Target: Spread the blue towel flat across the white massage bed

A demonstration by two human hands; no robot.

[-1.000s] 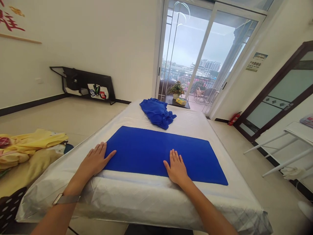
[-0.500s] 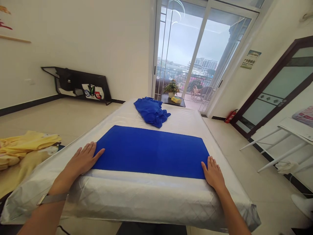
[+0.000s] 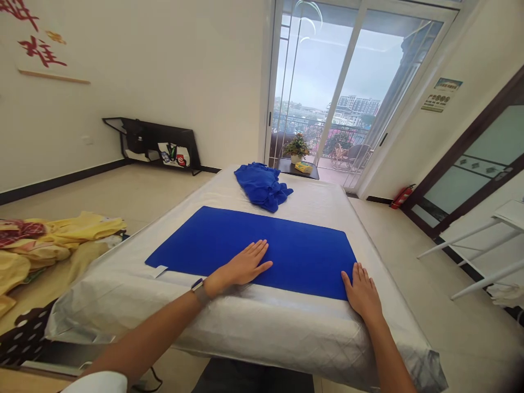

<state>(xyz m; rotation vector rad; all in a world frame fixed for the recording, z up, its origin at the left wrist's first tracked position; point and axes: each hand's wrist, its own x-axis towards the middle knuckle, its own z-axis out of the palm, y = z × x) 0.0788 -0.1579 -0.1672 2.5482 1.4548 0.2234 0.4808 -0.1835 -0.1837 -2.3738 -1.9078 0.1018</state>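
A flat piece of blue cloth lies spread across the near part of a table with a silvery white cover. My left hand rests open on the middle of the cloth near its front edge, palm down. At the cloth's right end, my right hand lies open, its fingers on the corner and the cover beside it. A small white tag sticks out at the cloth's front left. Farther back on the table sits a crumpled heap of blue cloth.
Yellow clothes are piled at the left. Behind the table stands a small black table with a potted plant and a yellow packet. White-legged furniture stands at the right, a fire extinguisher by the door.
My left hand has moved right, from the cloth's left end to its middle, uncovering the white tag. My right hand stays at the right corner. The view has shifted left.
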